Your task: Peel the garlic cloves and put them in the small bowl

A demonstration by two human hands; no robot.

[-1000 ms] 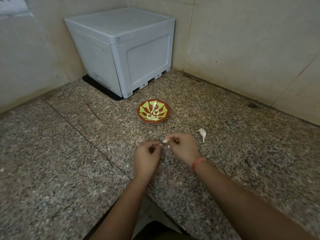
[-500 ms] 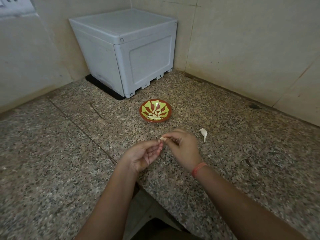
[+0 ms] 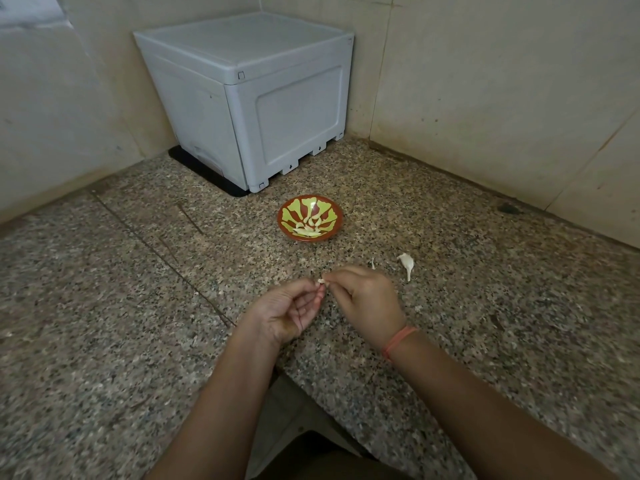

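Note:
A small brown bowl [image 3: 335, 226] with a yellow-green pattern sits on the granite counter and holds several peeled garlic cloves [image 3: 308, 227]. Just in front of it, both my hands meet over the counter. My right hand [image 3: 367, 303] pinches a small pale garlic clove [image 3: 321, 281] at its fingertips. My left hand [image 3: 289, 311] is turned palm up, its curled fingertips touching the same clove. An unpeeled white clove [image 3: 406, 263] with a thin tail lies on the counter to the right of my hands, and a scrap of skin [image 3: 373, 263] lies beside it.
A grey plastic box [image 3: 249, 98] stands in the corner behind the bowl, on a dark mat. Tiled walls close the counter on the left and back right. The counter's front edge has a notch below my arms.
My left hand has rolled over from knuckles up to palm up and opened a little. Both hands stay together at the clove. The camera has shifted slightly.

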